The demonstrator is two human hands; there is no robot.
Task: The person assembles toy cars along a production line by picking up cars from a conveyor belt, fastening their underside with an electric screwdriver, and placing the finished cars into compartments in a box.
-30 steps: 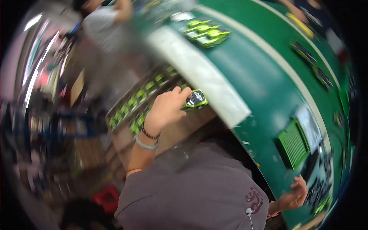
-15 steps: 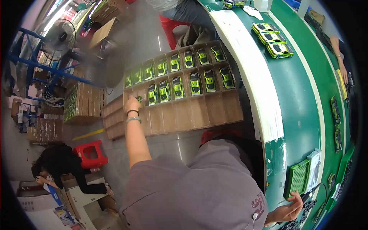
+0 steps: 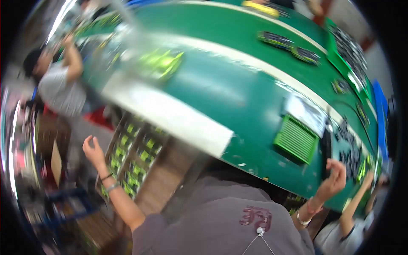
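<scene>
My left hand [image 3: 92, 148] is raised over the floor to my left with its fingers loosely apart and nothing in it. Just right of it lie wooden trays [image 3: 168, 170] holding rows of small green toy cars [image 3: 127, 159]. My right hand [image 3: 334, 180] hovers at the near edge of the green table [image 3: 238, 97], fingers curled, with nothing visible in it. It is close to a pile of dark small parts [image 3: 350, 153]. A green ribbed tray [image 3: 296, 139] sits on the table left of that hand. The whole picture is motion-blurred.
A white strip [image 3: 170, 117] runs along the table's near edge. Blurred green cars [image 3: 163, 63] lie farther up the table. A person in a grey shirt [image 3: 59, 89] works at the far left. Another person's arm [image 3: 355, 204] reaches in at the lower right.
My left hand has let go of the green car it held a second ago and has lifted away from the wooden trays. My view has swung back up toward the table.
</scene>
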